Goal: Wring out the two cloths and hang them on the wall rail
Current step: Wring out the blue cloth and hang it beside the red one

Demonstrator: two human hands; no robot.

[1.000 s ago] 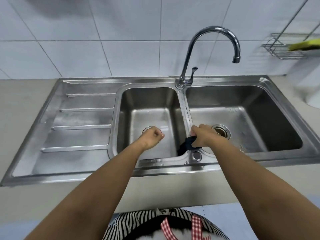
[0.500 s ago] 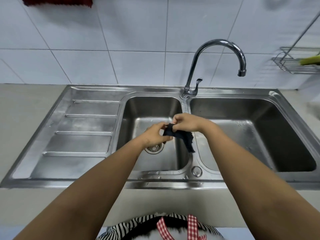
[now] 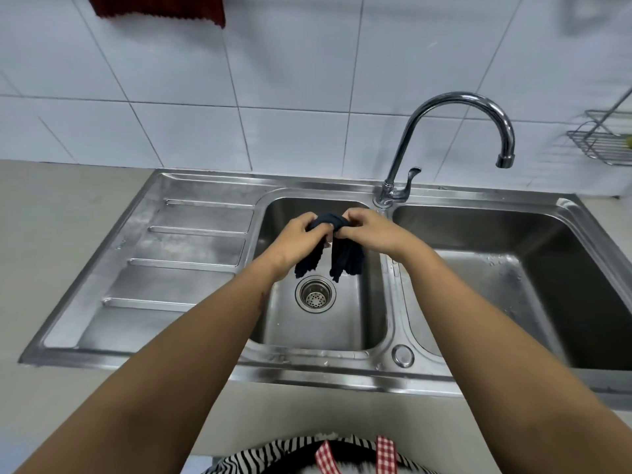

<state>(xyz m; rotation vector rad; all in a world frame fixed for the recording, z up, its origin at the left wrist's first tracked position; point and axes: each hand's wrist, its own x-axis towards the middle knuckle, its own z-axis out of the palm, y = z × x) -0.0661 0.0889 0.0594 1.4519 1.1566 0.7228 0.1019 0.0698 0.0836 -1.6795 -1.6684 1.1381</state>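
Since a second ago the dark cloth has risen over the left basin — left hand and right hand clench its bunched middle, ends dangling.

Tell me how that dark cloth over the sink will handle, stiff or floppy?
Probably floppy: the dark cloth bunches between the left hand and right hand, with both ends drooping. Likely wet and somewhat heavy, since it hangs straight down over the left basin.
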